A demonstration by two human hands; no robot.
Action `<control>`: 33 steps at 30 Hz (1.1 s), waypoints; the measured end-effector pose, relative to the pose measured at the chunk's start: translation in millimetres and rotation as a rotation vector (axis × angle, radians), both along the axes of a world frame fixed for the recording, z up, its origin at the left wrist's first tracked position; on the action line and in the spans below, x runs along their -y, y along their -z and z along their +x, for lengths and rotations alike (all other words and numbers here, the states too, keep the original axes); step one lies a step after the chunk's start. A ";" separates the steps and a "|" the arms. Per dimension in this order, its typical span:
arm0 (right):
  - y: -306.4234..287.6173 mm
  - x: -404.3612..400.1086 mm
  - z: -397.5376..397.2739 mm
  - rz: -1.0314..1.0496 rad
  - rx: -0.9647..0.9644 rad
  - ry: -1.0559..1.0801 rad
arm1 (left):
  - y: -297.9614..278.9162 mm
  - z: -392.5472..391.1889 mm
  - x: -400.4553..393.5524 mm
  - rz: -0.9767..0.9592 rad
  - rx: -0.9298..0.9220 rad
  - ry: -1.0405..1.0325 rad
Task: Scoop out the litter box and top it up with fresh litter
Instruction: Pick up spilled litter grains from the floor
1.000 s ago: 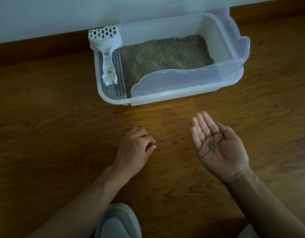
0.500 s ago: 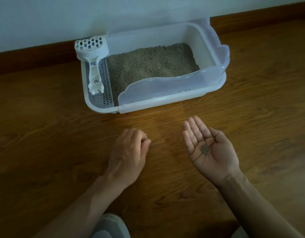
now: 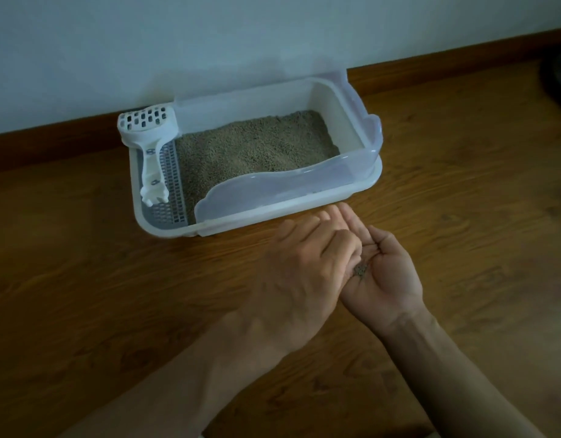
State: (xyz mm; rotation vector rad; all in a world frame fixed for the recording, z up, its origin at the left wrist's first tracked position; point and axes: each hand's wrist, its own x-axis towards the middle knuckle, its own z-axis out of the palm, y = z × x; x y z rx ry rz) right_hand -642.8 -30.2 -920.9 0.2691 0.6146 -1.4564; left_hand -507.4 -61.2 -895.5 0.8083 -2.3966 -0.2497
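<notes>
- Left hand moved right from floor, fingertips now over cupped right hand, adding stray litter grains; whether it pinches any, cannot tell.
- Litter box far, scoop at its left, unused.

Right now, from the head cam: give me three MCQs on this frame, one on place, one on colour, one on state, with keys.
1. Where does the scoop lie?
A. On the floor
B. On the grated left end of the litter box
C. In the right hand

2. What colour is the scoop?
A. White
B. Red
C. Black

3. What is in the right hand?
A. Nothing
B. The scoop handle
C. A small pile of litter granules on the upturned palm

Key:
1 B, the scoop rests on the grate beside the litter bed.
2 A, it matches the pale box.
3 C, grey granules sit on the open palm, with the left hand partly over its fingers.
</notes>
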 end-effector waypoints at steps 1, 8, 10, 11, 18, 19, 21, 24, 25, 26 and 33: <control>-3.6 -0.2 -1.8 -0.013 -0.003 0.020 | -1.1 -1.2 -0.7 0.003 -0.004 -0.004; -1.8 -10.6 -8.3 -0.030 0.071 0.031 | -7.0 -10.1 -11.3 -0.036 -0.013 0.011; 0.1 -12.1 -11.2 -0.033 0.097 0.015 | -8.5 -11.8 -11.9 -0.044 -0.026 0.014; 0.1 -13.0 -12.2 -0.027 0.106 0.018 | -8.7 -12.5 -11.8 -0.044 -0.025 0.019; -5.8 -6.7 -17.5 -0.053 0.089 0.144 | -12.0 -13.6 6.0 0.004 -0.112 0.032; -7.8 -4.2 -18.1 -0.058 0.070 0.146 | -13.7 -13.1 10.4 0.027 -0.131 0.033; -9.1 1.1 -20.9 -0.056 0.036 0.149 | -17.5 -14.3 17.7 0.046 -0.126 0.032; -7.8 9.1 -25.9 -0.066 0.013 0.153 | -21.4 -16.7 24.2 0.108 -0.033 0.048; -7.9 12.5 -27.9 -0.074 0.002 0.145 | -21.0 -16.5 26.2 0.140 -0.001 0.060; -8.2 16.3 -30.0 -0.081 -0.002 0.140 | -20.1 -15.9 29.0 0.164 0.027 0.064; -10.2 35.2 -49.4 -0.052 -0.028 0.196 | -13.8 -3.3 60.1 0.290 0.085 -0.026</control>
